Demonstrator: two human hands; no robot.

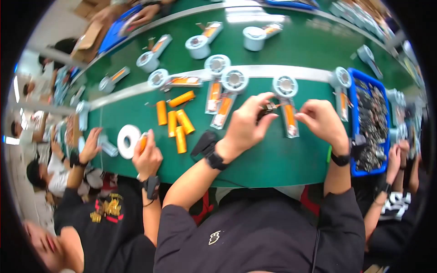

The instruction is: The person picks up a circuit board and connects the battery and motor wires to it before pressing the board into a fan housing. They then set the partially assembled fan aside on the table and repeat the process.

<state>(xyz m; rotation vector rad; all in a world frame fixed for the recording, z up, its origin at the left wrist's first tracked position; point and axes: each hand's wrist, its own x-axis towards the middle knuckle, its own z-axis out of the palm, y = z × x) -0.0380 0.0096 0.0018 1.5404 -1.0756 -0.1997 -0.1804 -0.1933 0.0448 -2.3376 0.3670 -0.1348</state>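
My left hand (248,122) pinches a small dark electronic part (268,109) between thumb and fingers, beside the open handle of a light-blue handheld fan housing (285,85). An orange battery (290,114) lies inside that handle, which points toward me. On the handle's other side is my right hand (321,119), thumb and fingers closed together near the battery; whatever they hold is too small to make out. Two more fan housings (234,80) (217,65) with orange batteries lie left of my left hand. Another fan housing (341,78) rests beyond my right hand.
A blue bin (390,150) full of small dark parts stands at the right. Several loose orange batteries (181,139) lie at the left, near a white tape roll (120,142) and a co-worker's hands (148,159). Several fan housings (197,47) rest beyond a pale strip (309,73) across the green table.
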